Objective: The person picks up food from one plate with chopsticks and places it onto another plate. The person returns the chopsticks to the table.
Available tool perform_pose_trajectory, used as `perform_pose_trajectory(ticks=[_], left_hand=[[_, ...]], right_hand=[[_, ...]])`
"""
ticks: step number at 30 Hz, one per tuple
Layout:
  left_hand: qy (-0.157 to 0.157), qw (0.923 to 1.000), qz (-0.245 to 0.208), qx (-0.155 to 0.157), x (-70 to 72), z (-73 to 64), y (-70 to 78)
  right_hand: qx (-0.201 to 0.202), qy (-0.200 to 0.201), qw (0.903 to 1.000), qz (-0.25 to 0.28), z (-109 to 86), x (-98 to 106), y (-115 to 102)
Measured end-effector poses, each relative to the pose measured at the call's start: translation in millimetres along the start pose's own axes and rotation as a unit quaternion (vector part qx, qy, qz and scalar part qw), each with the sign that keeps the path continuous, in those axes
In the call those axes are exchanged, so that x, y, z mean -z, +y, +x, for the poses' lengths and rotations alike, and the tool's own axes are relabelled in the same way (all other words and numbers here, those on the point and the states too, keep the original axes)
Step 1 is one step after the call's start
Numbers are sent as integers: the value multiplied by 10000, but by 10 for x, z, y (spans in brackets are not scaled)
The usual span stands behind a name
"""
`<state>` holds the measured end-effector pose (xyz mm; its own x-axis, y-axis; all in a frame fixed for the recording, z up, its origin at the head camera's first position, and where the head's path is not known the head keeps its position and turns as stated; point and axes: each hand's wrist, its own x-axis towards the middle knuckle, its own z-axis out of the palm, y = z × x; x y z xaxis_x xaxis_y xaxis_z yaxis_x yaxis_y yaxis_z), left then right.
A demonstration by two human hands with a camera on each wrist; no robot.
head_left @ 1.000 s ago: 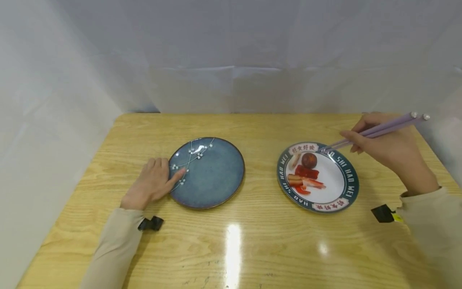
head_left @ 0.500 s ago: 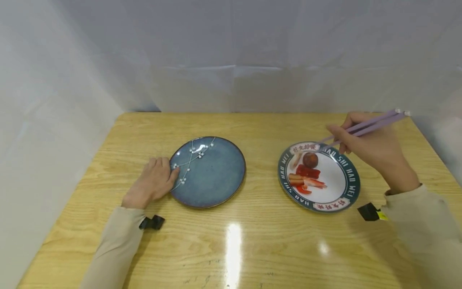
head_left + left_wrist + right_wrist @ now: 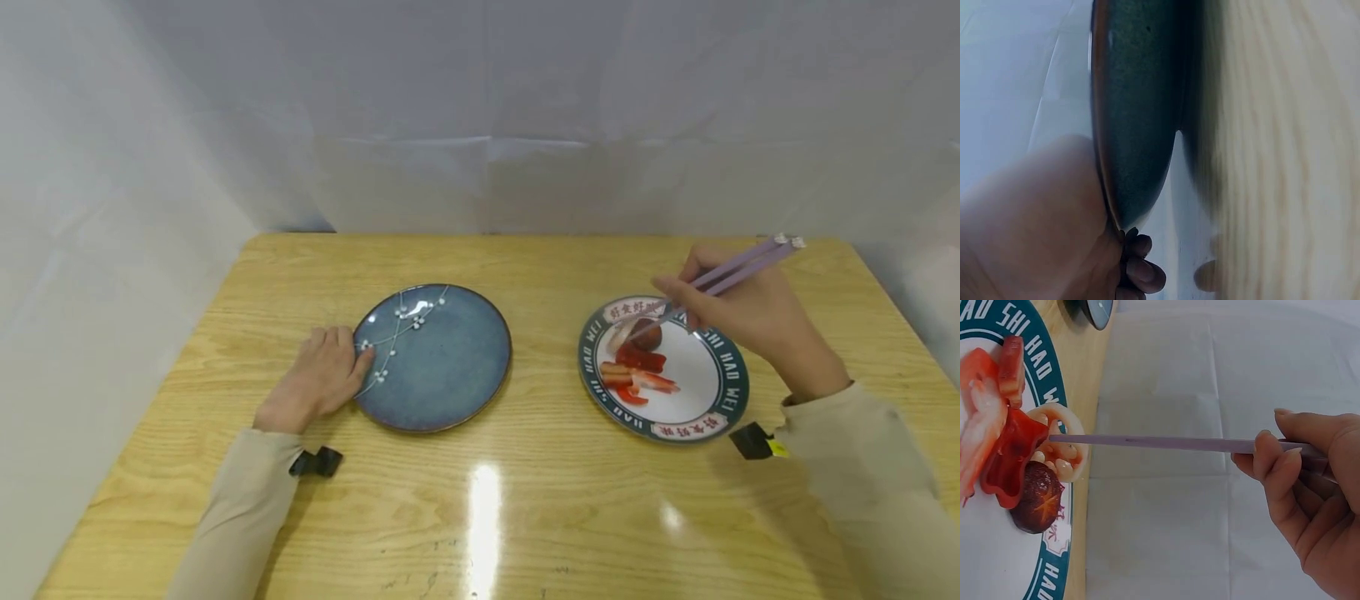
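My left hand (image 3: 318, 375) grips the left rim of a blue plate (image 3: 442, 367) with white blossom branches. In the left wrist view, the thumb lies over the rim (image 3: 1100, 125) and curled fingertips show beneath it. My right hand (image 3: 750, 321) holds a pair of lilac chopsticks (image 3: 738, 273) over a green-rimmed white plate (image 3: 733, 379). Their tips are right at a lotus root slice (image 3: 1074, 420) in the right wrist view. Beside it lie a dark scored mushroom (image 3: 1036, 500), a red pepper piece (image 3: 1007, 462), a shrimp-like piece (image 3: 984, 434) and a reddish-brown block (image 3: 1011, 372).
Both plates stand on a light wooden table (image 3: 555, 500), with bare wood between them. White sheeting (image 3: 480, 108) hangs behind the table and along its left side. Black wrist mounts (image 3: 750, 442) stick out below the cuffs.
My right hand has moved left with the chopsticks, bringing their tips from the plate's far rim onto the lotus root slice. My left thumb has drawn back toward the blue plate's rim.
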<state>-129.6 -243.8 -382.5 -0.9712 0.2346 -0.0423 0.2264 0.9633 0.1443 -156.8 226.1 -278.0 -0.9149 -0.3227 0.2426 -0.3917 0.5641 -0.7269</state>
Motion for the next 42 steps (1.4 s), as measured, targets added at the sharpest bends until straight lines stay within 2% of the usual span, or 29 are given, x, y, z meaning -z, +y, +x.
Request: perform_pose_trajectory(ticks=[3,6,10,14,19,24,31,42], left_hand=[[-88,10000,-5,26,3,-3,-3],[-151,9999,11,51,6,-8,-5],[-132,9999,34,30,5,-11,-6],[-79,10000,-1,-41,2,-7,-12],[-154,9998,-133,-30,3,-1,-22],[-203,9997,-152,0,5,5,-22],[-93,9999,-73,24,12,10,-24],[-82,9999,-52,111,26,4,-12]], right_hand=[[54,-39,9997,-221,-15,-30,11],[273,-18,9991,-335,-22,-64,15],[619,22,9976,-298,-15,-98,38],[717,70,9968,-341,-20,-124,76],[746,288,9963,-323,-53,-172,121],[1096,530,9922,-247,-71,-211,132],[1394,750,9871,-229,-90,-213,134],[1771,922,9794,-307,-91,-221,170]])
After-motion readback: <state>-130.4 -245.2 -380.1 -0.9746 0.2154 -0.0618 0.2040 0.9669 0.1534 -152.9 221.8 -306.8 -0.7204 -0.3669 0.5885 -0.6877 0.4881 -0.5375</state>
